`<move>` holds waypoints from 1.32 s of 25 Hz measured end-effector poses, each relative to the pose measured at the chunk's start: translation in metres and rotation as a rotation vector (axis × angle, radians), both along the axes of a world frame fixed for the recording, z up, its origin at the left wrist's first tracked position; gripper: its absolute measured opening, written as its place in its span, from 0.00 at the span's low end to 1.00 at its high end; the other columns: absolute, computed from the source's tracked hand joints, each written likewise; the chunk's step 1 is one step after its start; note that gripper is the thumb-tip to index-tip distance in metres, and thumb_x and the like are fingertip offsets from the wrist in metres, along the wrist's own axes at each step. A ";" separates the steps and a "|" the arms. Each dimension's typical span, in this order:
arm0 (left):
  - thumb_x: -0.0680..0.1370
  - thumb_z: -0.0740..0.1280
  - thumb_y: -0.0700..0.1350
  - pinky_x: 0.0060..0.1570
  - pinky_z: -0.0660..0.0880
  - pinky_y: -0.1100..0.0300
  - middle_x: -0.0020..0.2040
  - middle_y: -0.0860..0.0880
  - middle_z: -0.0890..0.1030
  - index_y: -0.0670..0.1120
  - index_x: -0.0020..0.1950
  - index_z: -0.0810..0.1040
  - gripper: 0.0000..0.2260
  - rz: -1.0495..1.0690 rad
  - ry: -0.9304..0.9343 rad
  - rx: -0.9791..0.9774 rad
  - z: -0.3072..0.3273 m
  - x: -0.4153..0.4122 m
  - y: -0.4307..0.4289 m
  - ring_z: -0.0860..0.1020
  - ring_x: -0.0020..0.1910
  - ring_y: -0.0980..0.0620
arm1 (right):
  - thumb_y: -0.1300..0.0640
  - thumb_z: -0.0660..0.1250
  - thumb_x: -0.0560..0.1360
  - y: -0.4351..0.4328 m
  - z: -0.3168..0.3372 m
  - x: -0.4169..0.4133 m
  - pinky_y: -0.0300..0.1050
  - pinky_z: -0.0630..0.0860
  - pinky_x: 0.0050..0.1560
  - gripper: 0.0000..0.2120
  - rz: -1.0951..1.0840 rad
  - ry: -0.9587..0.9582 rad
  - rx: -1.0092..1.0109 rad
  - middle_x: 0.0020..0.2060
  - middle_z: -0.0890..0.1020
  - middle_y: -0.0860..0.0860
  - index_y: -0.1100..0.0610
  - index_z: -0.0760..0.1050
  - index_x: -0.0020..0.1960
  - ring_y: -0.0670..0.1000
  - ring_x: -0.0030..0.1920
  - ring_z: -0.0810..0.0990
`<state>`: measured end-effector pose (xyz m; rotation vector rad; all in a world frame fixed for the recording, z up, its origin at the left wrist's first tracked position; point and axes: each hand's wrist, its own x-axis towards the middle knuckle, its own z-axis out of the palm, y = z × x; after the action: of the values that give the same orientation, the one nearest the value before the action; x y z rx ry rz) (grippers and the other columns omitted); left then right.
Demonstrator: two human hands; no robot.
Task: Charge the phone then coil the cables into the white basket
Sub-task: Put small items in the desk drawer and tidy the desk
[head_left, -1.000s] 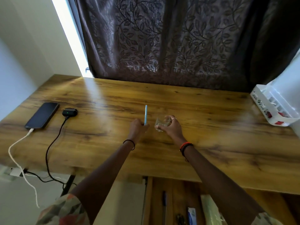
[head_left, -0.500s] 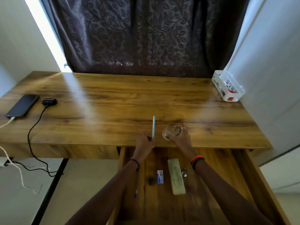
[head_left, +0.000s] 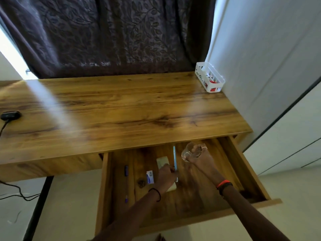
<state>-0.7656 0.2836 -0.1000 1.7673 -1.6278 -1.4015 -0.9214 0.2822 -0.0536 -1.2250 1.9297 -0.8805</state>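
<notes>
Both hands have dropped from the near edge of the desk [head_left: 121, 110] into the open drawer [head_left: 196, 199], and our view has swung right: the phone is out of sight, the white basket [head_left: 210, 77] sits at the desk's far right corner, and a black cable [head_left: 3, 126] leaves a small black device [head_left: 10, 115] at far left. Our left hand [head_left: 166, 176], knuckles up, pinches a light-blue stick [head_left: 174, 157] pointing away from us; our right hand [head_left: 201, 158], just right of it, curls round a tilted clear glass [head_left: 189, 153]. Print on the blue-and-white packet [head_left: 150, 177] beside our left hand is too blurred to read.
</notes>
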 end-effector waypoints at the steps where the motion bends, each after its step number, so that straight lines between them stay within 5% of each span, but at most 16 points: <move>1: 0.77 0.66 0.43 0.36 0.71 0.66 0.45 0.47 0.79 0.45 0.44 0.71 0.05 -0.016 -0.010 0.020 -0.005 -0.007 0.003 0.79 0.42 0.52 | 0.53 0.76 0.66 0.004 -0.002 -0.007 0.35 0.71 0.36 0.21 -0.008 0.012 0.017 0.48 0.78 0.50 0.53 0.67 0.52 0.45 0.42 0.77; 5: 0.78 0.63 0.40 0.32 0.71 0.72 0.60 0.40 0.78 0.35 0.56 0.75 0.10 -0.080 -0.064 0.025 -0.027 -0.032 0.009 0.81 0.50 0.47 | 0.53 0.76 0.67 0.017 -0.013 -0.030 0.35 0.71 0.35 0.24 -0.057 0.035 0.079 0.48 0.75 0.49 0.54 0.67 0.56 0.41 0.39 0.74; 9: 0.77 0.63 0.39 0.35 0.75 0.69 0.51 0.39 0.82 0.36 0.51 0.79 0.08 -0.121 -0.075 0.034 -0.037 -0.056 0.010 0.82 0.47 0.47 | 0.56 0.76 0.67 0.022 -0.029 -0.049 0.36 0.72 0.35 0.25 -0.066 0.023 0.127 0.51 0.76 0.52 0.53 0.66 0.57 0.45 0.40 0.75; 13: 0.77 0.64 0.40 0.51 0.76 0.63 0.56 0.39 0.79 0.35 0.59 0.75 0.13 -0.133 -0.109 0.024 -0.044 -0.068 0.004 0.79 0.56 0.46 | 0.56 0.76 0.67 0.026 -0.040 -0.059 0.31 0.67 0.33 0.27 -0.044 0.060 0.160 0.50 0.73 0.48 0.56 0.66 0.60 0.42 0.41 0.74; 19: 0.78 0.62 0.42 0.55 0.73 0.59 0.57 0.42 0.77 0.38 0.61 0.71 0.13 -0.110 -0.098 0.037 -0.048 -0.069 0.001 0.76 0.58 0.46 | 0.55 0.75 0.68 0.019 -0.055 -0.066 0.35 0.72 0.43 0.32 -0.053 0.041 0.224 0.56 0.75 0.52 0.58 0.64 0.65 0.49 0.52 0.75; 24: 0.79 0.60 0.43 0.47 0.76 0.59 0.51 0.44 0.79 0.41 0.55 0.76 0.09 -0.084 -0.053 -0.007 -0.042 -0.060 -0.012 0.78 0.52 0.48 | 0.48 0.74 0.67 0.007 -0.064 -0.062 0.48 0.78 0.54 0.36 -0.070 0.095 0.291 0.60 0.76 0.55 0.57 0.61 0.68 0.54 0.56 0.77; 33: 0.79 0.61 0.42 0.32 0.68 0.73 0.43 0.55 0.76 0.46 0.51 0.75 0.04 -0.092 -0.068 -0.140 -0.028 -0.032 -0.031 0.73 0.39 0.63 | 0.58 0.75 0.68 0.000 -0.068 -0.054 0.50 0.71 0.64 0.40 -0.048 0.099 0.352 0.69 0.66 0.60 0.62 0.57 0.72 0.59 0.67 0.68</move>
<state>-0.7977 0.2525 -0.1279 1.6970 -1.8161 -1.2452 -0.9755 0.2821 -0.1216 -1.0312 2.0911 -0.4811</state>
